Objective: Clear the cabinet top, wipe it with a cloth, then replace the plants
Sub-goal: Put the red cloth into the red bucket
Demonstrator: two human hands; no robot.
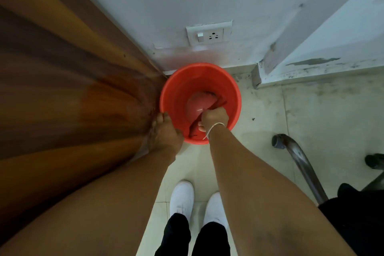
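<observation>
A red plastic bucket (232, 93) stands on the tiled floor against the wall, beside the wooden cabinet's side (72, 93). My right hand (214, 118) reaches inside the bucket, its fingers curled round a pinkish-red rounded thing (197, 104) that looks like a plastic mug; I cannot tell exactly what it is. My left hand (164, 133) lies with straight fingers on the bucket's near left rim, touching the cabinet side. The cabinet top, the plants and any cloth are out of view.
A wall socket (208, 35) sits just above the bucket. A metal chair leg (299, 162) and dark chair parts are at the right. My white shoes (197, 201) stand on the pale tiles behind the bucket. A stained wall ledge (311, 64) runs right.
</observation>
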